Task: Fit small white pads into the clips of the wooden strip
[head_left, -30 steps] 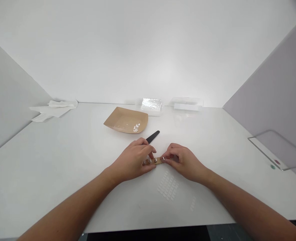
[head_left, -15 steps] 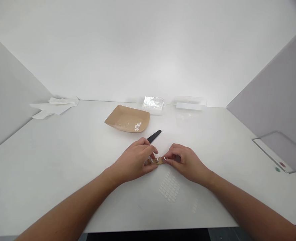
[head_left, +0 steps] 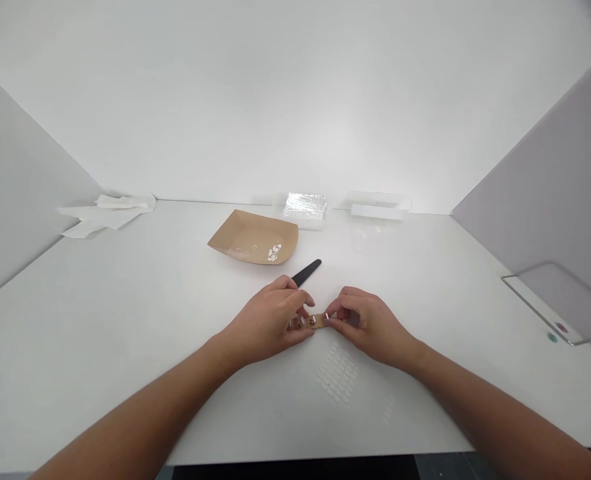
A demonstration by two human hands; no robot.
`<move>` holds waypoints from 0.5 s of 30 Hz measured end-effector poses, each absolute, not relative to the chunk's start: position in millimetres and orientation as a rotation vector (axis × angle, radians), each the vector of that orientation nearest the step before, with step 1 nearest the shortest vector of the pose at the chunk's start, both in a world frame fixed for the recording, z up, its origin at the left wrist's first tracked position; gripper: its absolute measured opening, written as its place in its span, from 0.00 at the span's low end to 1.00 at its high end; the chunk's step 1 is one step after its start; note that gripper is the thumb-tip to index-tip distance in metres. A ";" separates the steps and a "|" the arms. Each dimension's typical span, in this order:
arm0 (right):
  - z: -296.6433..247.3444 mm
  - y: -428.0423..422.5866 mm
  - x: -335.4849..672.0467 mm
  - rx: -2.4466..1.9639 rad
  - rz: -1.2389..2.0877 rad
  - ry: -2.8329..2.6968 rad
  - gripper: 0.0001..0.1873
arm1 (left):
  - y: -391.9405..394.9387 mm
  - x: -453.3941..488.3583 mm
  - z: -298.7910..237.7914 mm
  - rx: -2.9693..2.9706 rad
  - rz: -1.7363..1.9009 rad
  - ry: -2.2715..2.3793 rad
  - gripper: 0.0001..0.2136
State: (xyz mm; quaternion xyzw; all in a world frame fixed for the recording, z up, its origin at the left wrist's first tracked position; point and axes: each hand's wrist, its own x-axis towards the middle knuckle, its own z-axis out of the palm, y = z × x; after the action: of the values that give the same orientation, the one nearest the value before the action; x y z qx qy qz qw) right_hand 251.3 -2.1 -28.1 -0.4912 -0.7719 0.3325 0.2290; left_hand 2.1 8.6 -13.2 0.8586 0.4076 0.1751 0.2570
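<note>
My left hand (head_left: 274,316) is closed on the left end of a narrow brown strip (head_left: 318,321), thumb at its near edge. Small glossy pieces that look like false nails (head_left: 312,321) stand along the strip, partly hidden by my fingers. At the strip's right end, my right hand (head_left: 365,321) pinches a small white-tipped piece, also like a false nail (head_left: 326,317). Just below the hands lies a clear sheet of small adhesive tabs (head_left: 337,375). A black nail file (head_left: 307,273) lies beyond my left hand, its near end hidden behind the fingers.
A brown paper tray (head_left: 245,232) with several white scraps (head_left: 274,253) stands behind the file. Clear plastic packs (head_left: 304,207) and a clear box (head_left: 379,211) sit by the back wall. White papers (head_left: 106,215) lie at left; a wire frame (head_left: 535,308) is at right.
Both hands stay almost in place around the strip. My right fingertips have shifted very slightly at its right end. The whole view has drifted a few pixels.
</note>
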 end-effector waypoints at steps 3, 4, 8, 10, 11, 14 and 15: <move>-28.0 -2.5 251.5 -1.359 0.893 -2.135 0.04 | 8.6 2.3 -12.7 2.333 0.471 1.112 0.10; -28.0 -2.5 251.6 -1.363 0.887 -2.138 0.04 | 8.7 2.3 -12.7 2.337 0.473 1.112 0.10; -28.4 -2.5 251.6 -1.377 0.869 -2.135 0.03 | 8.6 2.2 -13.6 2.336 0.480 1.113 0.11; -28.9 -2.6 252.1 -1.378 0.853 -2.140 0.03 | 8.5 2.3 -14.4 2.321 0.493 1.111 0.10; -29.3 -2.8 252.6 -1.377 0.844 -2.144 0.03 | 8.5 2.3 -14.9 2.311 0.498 1.110 0.10; -30.6 -3.3 253.9 -1.361 0.823 -2.163 0.04 | 8.8 2.3 -15.9 2.283 0.515 1.099 0.11; -30.8 -3.4 254.0 -1.357 0.817 -2.171 0.04 | 8.9 2.2 -16.0 2.280 0.520 1.092 0.11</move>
State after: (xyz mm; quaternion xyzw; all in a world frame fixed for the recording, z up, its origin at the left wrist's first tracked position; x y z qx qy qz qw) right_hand 254.0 -3.4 -30.8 -0.4920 -0.7872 0.2962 0.2248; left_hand 2.2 8.9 -16.0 0.8491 0.4064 0.1935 0.2766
